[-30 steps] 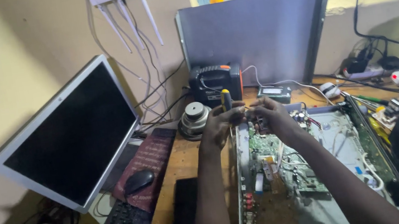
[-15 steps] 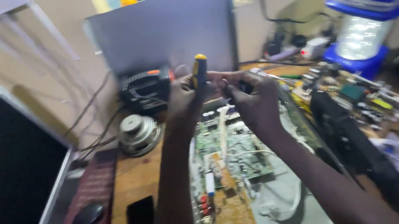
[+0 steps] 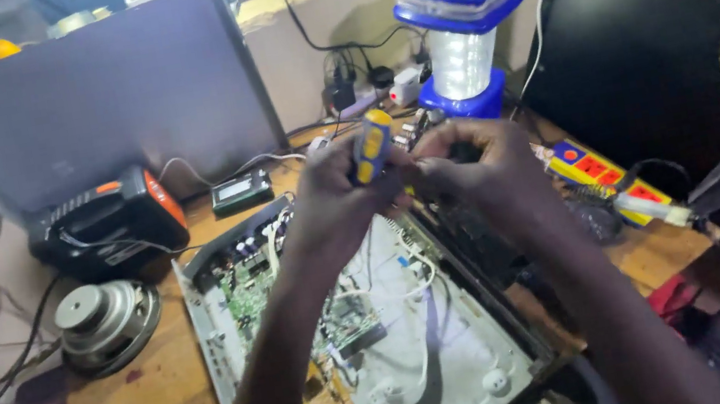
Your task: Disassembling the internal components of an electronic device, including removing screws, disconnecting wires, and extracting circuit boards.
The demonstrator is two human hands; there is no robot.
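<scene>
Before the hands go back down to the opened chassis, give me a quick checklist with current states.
1. Left hand grips the yellow-and-blue-handled screwdriver: ok.
2. Right hand free: cannot tell, fingers curled against the left.
3. Screwdriver tip visible: not ok, hidden by hands.
4. Green circuit board in the open grey metal chassis uncovered: ok.
5. Blue-and-white lantern upright, apart from hands: ok.

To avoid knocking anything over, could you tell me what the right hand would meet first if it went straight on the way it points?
The right hand points leftward at the left hand holding the yellow-and-blue screwdriver; it would likely meet those first.
</scene>
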